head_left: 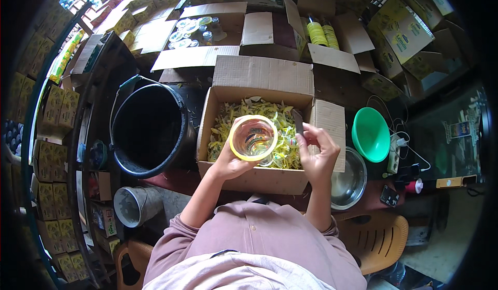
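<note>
My left hand (pixel 229 161) is wrapped round a clear plastic cup (pixel 254 138) with a yellow rim, its mouth turned up toward me. Between the fingers and thumb of my right hand (pixel 318 149) is a dark flat blade (pixel 298 122), pointing away from me; its handle is hidden. Both hands are over an open cardboard box (pixel 254 180) filled with yellow and pale shredded strips (pixel 233 115). More clear plastic shows among the strips beneath the cup, partly covered by it.
A big black bucket (pixel 118 158) stands left of the box, a grey pail (pixel 129 207) below it. At right are a green bowl (pixel 371 134), a metal basin (pixel 353 186) and a power strip (pixel 394 158). Behind, open cartons hold clear cups (pixel 189 31) and yellow stacked rings (pixel 316 33).
</note>
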{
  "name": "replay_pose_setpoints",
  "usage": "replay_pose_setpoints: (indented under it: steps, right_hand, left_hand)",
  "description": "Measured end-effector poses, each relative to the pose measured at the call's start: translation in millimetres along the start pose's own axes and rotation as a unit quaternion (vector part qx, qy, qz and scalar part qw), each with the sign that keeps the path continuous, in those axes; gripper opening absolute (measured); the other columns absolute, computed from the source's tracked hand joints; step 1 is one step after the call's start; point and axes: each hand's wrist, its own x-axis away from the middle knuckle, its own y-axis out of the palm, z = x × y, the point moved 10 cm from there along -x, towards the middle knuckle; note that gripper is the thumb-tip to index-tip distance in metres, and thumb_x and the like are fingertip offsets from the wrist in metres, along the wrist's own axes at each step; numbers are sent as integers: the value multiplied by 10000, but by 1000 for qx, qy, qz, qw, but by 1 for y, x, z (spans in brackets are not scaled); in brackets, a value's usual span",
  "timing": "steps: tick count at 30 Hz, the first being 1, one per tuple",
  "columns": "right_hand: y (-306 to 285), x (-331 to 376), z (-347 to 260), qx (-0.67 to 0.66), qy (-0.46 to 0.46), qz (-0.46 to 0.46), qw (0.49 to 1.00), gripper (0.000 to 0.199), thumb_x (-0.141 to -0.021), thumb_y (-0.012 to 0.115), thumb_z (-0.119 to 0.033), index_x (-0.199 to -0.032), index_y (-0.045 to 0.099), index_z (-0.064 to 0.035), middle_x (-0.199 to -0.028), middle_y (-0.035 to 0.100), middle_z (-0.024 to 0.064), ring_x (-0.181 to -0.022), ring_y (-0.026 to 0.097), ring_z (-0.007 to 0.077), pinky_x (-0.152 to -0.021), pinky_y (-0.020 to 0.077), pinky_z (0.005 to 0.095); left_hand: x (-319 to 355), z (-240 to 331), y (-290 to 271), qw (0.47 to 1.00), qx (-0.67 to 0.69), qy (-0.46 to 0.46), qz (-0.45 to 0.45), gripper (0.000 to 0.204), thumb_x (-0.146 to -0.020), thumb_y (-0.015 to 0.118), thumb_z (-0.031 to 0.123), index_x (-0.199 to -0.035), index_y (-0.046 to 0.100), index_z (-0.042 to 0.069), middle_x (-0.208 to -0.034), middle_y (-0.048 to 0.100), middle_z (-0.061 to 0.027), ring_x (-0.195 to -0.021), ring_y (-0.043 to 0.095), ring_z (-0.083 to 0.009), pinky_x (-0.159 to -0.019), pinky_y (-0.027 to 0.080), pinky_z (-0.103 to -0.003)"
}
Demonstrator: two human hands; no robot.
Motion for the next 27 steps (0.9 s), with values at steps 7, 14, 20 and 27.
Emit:
replay_pose_setpoints:
  steps: [7,14,20,27]
  right_hand:
    - [3,14,-42,-39,-116,62,991,221,-690,658,16,-900,643,-50,-701,605,71,-610,600,150,-561,478,255]
    - [6,17,-44,-39,-120,59,990,236,-683,660,21,-905,641,-56,-682,592,60,-597,590,155,-545,470,265]
    - [6,15,-46,-30,-124,65,990,240,-681,655,29,-904,642,-59,-687,595,62,-604,593,158,-550,472,266]
    - [5,17,-42,-42,-110,62,991,275,-664,646,44,-917,643,-63,-706,598,69,-616,596,166,-563,475,268]
  left_hand:
    - [-2,15,7,997,-46,59,-22,672,-637,679,53,-1214,336,35,-1133,394,-83,-1077,453,-192,-920,389,-334]
    - [1,1,2,995,-87,31,-21,744,-577,751,62,-1208,359,24,-1132,367,-76,-1083,440,-187,-915,394,-320]
    - [2,2,8,989,-127,33,-65,735,-566,759,51,-1194,379,22,-1129,372,-77,-1074,444,-182,-920,388,-304]
    - [1,2,6,992,-111,26,-56,743,-560,771,68,-1191,381,23,-1125,398,-80,-1072,444,-178,-912,386,-296]
